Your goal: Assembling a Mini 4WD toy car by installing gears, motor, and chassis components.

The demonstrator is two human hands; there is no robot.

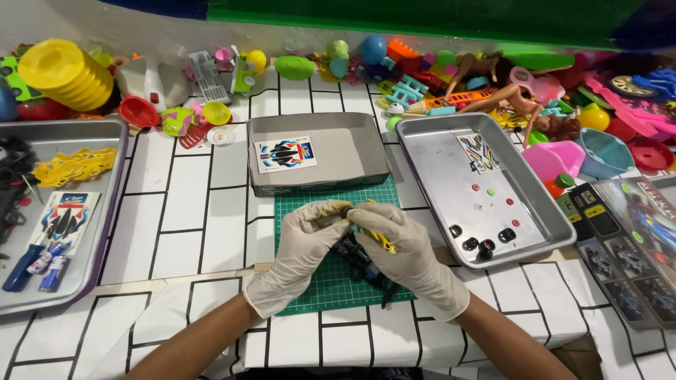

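Both my hands wear cream latex gloves and meet over a green cutting mat (331,281). My left hand (299,246) and my right hand (405,250) together grip a small black toy car chassis (360,264) with a yellow part (380,239) on it. The fingertips hide the top of the chassis. Just beyond the mat stands a grey cardboard box lid (317,179) holding a sticker sheet (285,153).
A metal tray (535,225) at right holds small black wheels, coloured bits and a sticker sheet. Another tray (105,211) at left holds yellow plastic parts, a sticker sheet and a blue screwdriver. Toys pile along the back wall; printed boxes lie at far right.
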